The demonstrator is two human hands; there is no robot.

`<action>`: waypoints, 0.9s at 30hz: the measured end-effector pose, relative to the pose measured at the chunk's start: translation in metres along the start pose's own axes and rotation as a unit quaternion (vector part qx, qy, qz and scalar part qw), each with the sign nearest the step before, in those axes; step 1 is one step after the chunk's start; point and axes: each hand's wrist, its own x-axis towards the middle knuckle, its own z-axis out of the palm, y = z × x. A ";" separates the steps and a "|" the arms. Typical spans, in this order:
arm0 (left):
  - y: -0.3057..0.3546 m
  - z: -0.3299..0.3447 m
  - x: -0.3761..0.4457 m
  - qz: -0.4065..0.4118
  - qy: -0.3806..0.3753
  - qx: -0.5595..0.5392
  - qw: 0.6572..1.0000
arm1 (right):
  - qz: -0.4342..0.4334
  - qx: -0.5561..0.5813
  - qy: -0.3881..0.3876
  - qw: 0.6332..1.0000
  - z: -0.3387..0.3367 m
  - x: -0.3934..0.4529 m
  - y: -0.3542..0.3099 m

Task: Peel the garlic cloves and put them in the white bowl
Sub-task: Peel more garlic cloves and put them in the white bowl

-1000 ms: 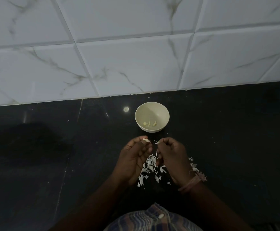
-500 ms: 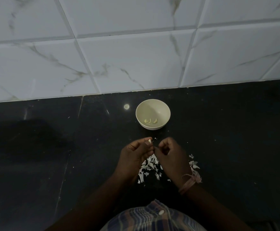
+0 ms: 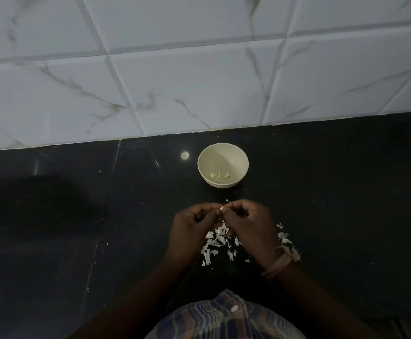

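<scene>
A small white bowl [image 3: 223, 152] stands on the black counter near the tiled wall, with a few peeled garlic cloves [image 3: 219, 175] in its bottom. Just in front of it my left hand [image 3: 191, 228] and my right hand [image 3: 251, 223] meet, fingers curled. Between their fingertips they pinch a small garlic clove [image 3: 222, 208], of which only a pale tip shows. Beneath the hands lies a heap of white garlic skins [image 3: 218, 243].
The black stone counter [image 3: 77, 228] stretches wide to left and right. A white marble-look tiled wall [image 3: 199, 69] rises right behind the bowl. More skin flakes [image 3: 284, 237] lie beside my right wrist, which wears a thread band. My checked shirt shows at the bottom edge.
My two hands have closed together; the gap between their fingertips is gone and both now pinch the clove. The bowl has not moved.
</scene>
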 end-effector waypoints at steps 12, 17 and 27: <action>0.017 -0.015 0.009 0.030 -0.096 0.105 0.989 | -0.023 -0.045 -0.013 0.999 -0.004 -0.001 0.001; 0.020 -0.018 0.014 -0.011 -0.100 0.063 0.993 | -0.033 -0.014 -0.025 0.999 -0.006 -0.002 -0.003; 0.014 -0.002 0.009 -0.071 -0.062 -0.108 0.990 | -0.010 0.041 -0.019 0.999 -0.007 0.004 -0.004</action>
